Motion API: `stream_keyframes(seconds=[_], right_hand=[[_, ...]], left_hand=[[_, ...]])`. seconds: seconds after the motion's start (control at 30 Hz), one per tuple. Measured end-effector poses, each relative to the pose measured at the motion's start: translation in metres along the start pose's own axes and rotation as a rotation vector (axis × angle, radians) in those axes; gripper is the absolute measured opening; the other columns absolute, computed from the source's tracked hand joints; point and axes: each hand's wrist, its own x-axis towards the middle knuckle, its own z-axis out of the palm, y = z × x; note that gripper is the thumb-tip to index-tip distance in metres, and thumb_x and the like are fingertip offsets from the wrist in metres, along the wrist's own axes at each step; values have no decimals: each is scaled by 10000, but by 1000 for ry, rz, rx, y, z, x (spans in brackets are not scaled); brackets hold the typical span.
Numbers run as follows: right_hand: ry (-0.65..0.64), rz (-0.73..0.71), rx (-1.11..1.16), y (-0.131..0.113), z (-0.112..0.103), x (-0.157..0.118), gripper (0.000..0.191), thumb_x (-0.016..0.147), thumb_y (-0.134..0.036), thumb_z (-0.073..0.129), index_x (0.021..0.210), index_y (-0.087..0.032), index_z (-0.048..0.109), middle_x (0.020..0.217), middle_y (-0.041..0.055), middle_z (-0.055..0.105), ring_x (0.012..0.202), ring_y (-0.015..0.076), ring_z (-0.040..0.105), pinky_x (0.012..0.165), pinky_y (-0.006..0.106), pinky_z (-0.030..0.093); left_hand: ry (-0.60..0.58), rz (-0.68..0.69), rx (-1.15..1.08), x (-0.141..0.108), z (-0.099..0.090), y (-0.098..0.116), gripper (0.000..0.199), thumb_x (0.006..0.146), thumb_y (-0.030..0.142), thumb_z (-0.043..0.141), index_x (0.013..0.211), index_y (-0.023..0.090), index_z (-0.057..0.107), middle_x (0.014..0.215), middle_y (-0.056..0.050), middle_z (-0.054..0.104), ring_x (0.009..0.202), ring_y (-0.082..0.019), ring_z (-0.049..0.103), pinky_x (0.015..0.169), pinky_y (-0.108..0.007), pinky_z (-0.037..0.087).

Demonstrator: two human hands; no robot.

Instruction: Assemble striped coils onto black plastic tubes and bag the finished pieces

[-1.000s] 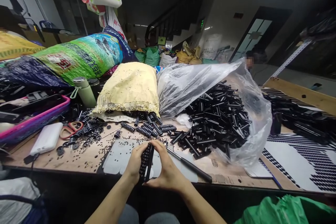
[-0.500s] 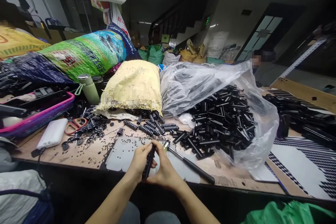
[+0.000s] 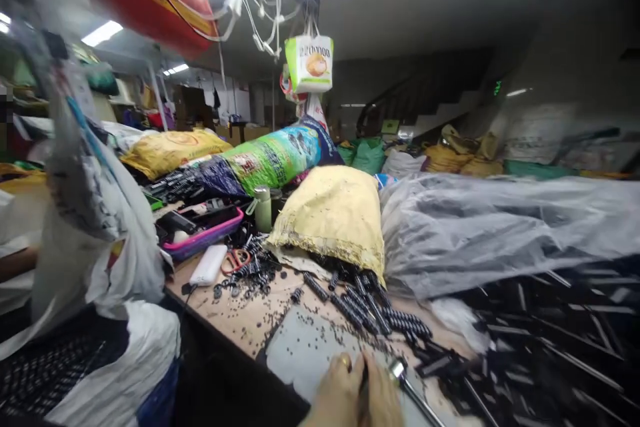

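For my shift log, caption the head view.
Left hand and right hand close together over grey mat, yellow sack beyond.

Flask [image 3: 263, 212] stood L of sack [image 3: 335, 210], basket [image 3: 205, 240] farther L. Scissors [image 3: 235, 269] lay in frt. of flask. Tool [image 3: 418, 397] lay R of rt. hand [image 3: 384, 395].

left grip [image 3: 336, 388], right grip [image 3: 385, 392] around dark piece [image 3: 365, 380] | grey sheet [image 3: 295, 350] below | yellow sack [image 3: 334, 207] beyond

Dark piece [image 3: 365, 377] held between your left hand [image 3: 334, 390] and right hand [image 3: 385, 395]
You cover most of it; only a narrow, blurred black strip shows, over the near part of the grey sheet [image 3: 295, 353] in view.
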Motion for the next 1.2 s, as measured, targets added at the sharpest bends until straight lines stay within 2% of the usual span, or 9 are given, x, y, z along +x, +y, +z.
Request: stream_keyframes(seconds=[0.1, 0.23, 0.33, 0.47, 0.63, 0.7, 0.83, 1.03, 1.2], right_hand=[[-130, 73, -179, 7, -51, -9, 653, 722, -386, 523, 1279, -139, 287, 1232, 173, 423, 1098, 322, 439, 834, 421, 426], [-300, 344, -484, 28, -113, -14, 313, 817, -404, 413, 920, -136, 538, 897, 145, 567, 874, 300, 530, 695, 400, 431], [-438, 441, -377, 21, -134, -12, 298, 866, -404, 316, 760, -188, 491, 760, 78, 573, 713, 228, 565, 585, 312, 413], [-401, 572, -26, -18, -135, -10, 344, 900, -423, 166, 830, -219, 434, 624, 1, 550, 556, 162, 550, 514, 244, 367], [-531, 615, -14, -49, -133, -14, 349, 887, -438, 177, 717, -224, 392, 517, -14, 503, 473, 174, 510, 462, 246, 295], [-502, 613, 47, -58, -140, -6, 350, 887, -448, 174, 705, -228, 376, 513, -19, 494, 475, 170, 506, 465, 242, 303], [-332, 538, 203, -84, -142, 12, 374, 893, -451, 136, 791, -222, 413, 559, -12, 501, 480, 150, 496, 483, 232, 341], [-664, 357, 133, -98, -105, 4, 390, 890, -439, 178, 789, -209, 477, 661, 41, 593, 592, 184, 567, 526, 242, 353], [-534, 522, 176, -73, -119, 8, 410, 881, -488, 137, 734, -230, 420, 573, -8, 543, 530, 162, 533, 509, 235, 366]], left_hand=[[-87, 198, 114, -10, -13, -3, 405, 778, 55, 348, 1134, 135, 524, 899, -124, 568, 772, -188, 529, 676, -300, 446], [10, 412, 355, -10, -33, -20, 392, 779, 34, 375, 1125, 161, 508, 915, -97, 576, 803, -191, 518, 711, -350, 405], [104, 454, 466, -12, -34, -27, 393, 774, 28, 393, 1124, 169, 504, 929, -87, 581, 831, -192, 512, 740, -374, 377], [153, 467, 525, -15, -32, -27, 389, 781, 33, 393, 1131, 167, 499, 937, -78, 592, 838, -187, 511, 769, -391, 363], [151, 415, 552, -18, -22, -22, 363, 806, 76, 387, 1140, 162, 500, 1024, -94, 595, 955, -208, 511, 855, -429, 345], [141, 405, 537, -21, -14, -16, 367, 845, 219, 389, 1190, 115, 456, 1160, -134, 531, 1097, -233, 443, 935, -444, 298], [69, 388, 487, -29, 2, -8, 745, 790, 557, 345, 1289, 7, 292, 1353, -217, 287, 1281, -295, 181, 1022, -458, 190], [1, 358, 453, -23, 9, -14, 529, 828, 282, 357, 1283, 20, 297, 1315, -205, 355, 1239, -281, 293, 995, -443, 261], [21, 193, 342, 0, -15, -6, 412, 771, 19, 331, 1143, 108, 483, 976, -127, 590, 919, -216, 546, 757, -339, 459]])
